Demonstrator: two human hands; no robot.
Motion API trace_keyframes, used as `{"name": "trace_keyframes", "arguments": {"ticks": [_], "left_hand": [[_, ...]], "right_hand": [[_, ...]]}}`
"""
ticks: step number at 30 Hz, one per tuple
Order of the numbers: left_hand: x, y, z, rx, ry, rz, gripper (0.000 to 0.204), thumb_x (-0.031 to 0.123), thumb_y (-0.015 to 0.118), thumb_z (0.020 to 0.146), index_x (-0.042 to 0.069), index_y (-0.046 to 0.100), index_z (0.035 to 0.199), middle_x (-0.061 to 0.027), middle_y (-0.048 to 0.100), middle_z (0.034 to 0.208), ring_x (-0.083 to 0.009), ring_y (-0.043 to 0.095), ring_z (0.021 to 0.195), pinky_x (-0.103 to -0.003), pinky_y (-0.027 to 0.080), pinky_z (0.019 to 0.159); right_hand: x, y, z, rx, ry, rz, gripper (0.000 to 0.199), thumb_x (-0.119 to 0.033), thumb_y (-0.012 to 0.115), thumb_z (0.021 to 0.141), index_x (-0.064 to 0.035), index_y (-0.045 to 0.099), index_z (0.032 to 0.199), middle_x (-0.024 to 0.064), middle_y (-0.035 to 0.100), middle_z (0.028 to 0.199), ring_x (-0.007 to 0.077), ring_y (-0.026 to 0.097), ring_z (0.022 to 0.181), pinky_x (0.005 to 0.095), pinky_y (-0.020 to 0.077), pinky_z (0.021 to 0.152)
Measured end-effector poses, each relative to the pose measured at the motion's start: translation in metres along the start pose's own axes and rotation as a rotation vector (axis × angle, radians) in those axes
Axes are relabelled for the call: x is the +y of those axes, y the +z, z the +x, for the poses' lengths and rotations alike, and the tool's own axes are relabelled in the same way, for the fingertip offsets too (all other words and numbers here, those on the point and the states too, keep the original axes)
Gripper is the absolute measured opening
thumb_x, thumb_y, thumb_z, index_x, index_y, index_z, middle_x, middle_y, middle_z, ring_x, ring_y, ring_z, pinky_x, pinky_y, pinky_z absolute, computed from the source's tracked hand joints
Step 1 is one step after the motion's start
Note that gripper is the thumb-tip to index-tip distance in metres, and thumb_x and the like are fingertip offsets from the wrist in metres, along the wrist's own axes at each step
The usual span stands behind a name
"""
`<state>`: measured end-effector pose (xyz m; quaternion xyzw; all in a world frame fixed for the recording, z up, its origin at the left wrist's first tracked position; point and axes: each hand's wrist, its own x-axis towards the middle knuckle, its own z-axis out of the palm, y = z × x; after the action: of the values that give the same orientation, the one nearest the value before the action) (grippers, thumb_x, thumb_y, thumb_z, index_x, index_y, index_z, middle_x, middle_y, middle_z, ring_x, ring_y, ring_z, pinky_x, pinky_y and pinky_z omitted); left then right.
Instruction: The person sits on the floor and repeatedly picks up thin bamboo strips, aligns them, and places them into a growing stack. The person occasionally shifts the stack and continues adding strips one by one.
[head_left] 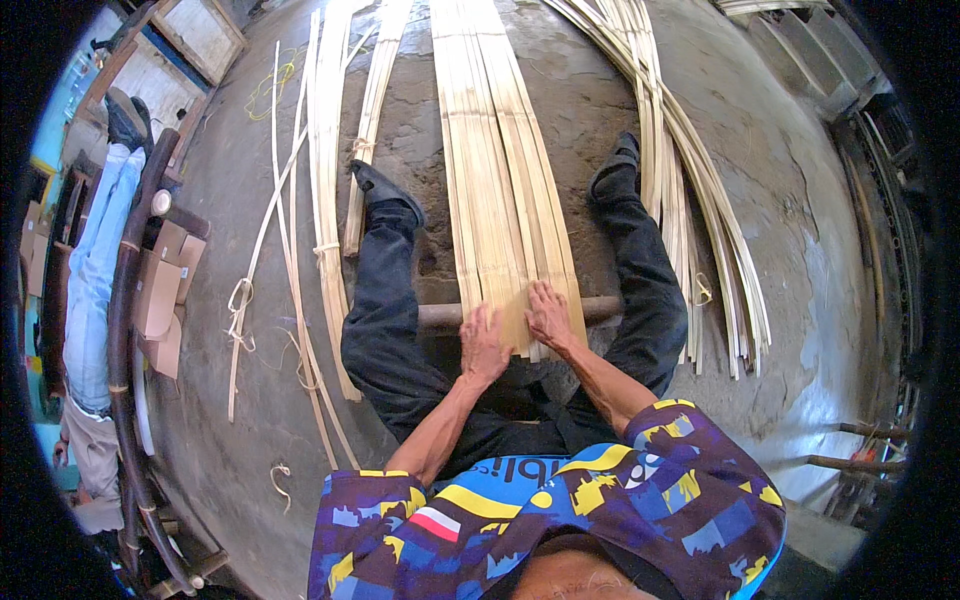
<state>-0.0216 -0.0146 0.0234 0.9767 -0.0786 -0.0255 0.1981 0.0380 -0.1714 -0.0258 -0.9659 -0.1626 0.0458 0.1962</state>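
Long pale bamboo strips (495,170) lie side by side between my outstretched legs, running away from me to the far edge. Their near ends rest over a round crossbar (601,307). My left hand (484,345) lies on the left part of these ends, fingers stretched forward. Slightly farther out, my right hand (549,315) touches the right part, its fingers laid on the strips and apart. Neither hand is wrapped round a strip.
Tied bamboo bundles (328,200) and loose thin strips lie left of my legs. More bundles (690,160) fan out at the right. Farther left are a dark pole (122,300), a cardboard box (160,295) and another person in blue jeans (92,280). The concrete floor (800,270) is rough.
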Motion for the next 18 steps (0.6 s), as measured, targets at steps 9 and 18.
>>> {"name": "trace_keyframes", "arguments": {"ticks": [9, 18], "left_hand": [[0.026, 0.042, 0.005, -0.268, 0.229, 0.149, 0.094, 0.042, 0.063, 0.063, 0.003, 0.011, 0.130, -0.0117, 0.006, 0.137, -0.0266, 0.004, 0.126, -0.049, 0.004, 0.100], [0.020, 0.050, 0.002, -0.262, 0.214, 0.172, 0.090, 0.042, 0.060, 0.066, 0.003, 0.010, 0.130, -0.0094, 0.007, 0.137, -0.0255, 0.006, 0.127, -0.048, 0.005, 0.100]], "right_hand": [[0.011, -0.010, 0.012, -0.175, -0.084, -0.273, 0.045, -0.019, 0.048, 0.073, -0.0033, 0.041, 0.115, 0.0106, 0.036, 0.124, 0.0267, 0.031, 0.116, 0.0467, 0.0258, 0.089], [0.010, -0.003, 0.007, -0.125, -0.033, -0.117, 0.045, -0.014, 0.047, 0.072, -0.0011, 0.039, 0.114, 0.0125, 0.032, 0.126, 0.0268, 0.028, 0.118, 0.0425, 0.0247, 0.091]]}}
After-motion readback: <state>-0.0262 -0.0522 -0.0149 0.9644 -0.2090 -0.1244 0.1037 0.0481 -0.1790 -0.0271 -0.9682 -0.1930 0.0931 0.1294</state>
